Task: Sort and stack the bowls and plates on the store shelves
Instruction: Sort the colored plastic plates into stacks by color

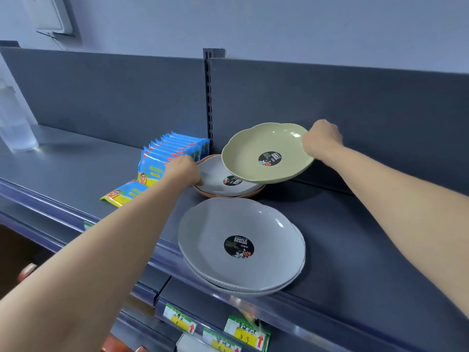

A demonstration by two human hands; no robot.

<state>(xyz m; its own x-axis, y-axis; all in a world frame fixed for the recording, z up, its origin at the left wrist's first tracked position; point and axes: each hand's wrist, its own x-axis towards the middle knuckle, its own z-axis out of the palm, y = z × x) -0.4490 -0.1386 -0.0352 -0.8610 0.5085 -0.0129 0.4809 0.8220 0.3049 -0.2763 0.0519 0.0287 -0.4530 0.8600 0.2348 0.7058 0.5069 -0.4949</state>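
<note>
My right hand [321, 141] grips the right rim of a pale green scalloped plate [256, 151] and holds it tilted, lifted over the back stack. Under it lies a grey plate [215, 176] resting in an orange plate [229, 195]; my left hand [184, 171] pinches the grey plate's left rim. Nearer to me, a stack of grey plates [241, 232] sits at the front of the dark shelf [355, 237] and overhangs its edge. Each top plate carries a round black sticker.
A row of blue and yellow wipe packets [175, 151] stands left of the back stack, with one packet [124, 193] lying flat. A clear plastic container [15, 128] is at far left. Price tags [243, 331] hang below the shelf edge. A slotted upright [208, 97] divides the back panel.
</note>
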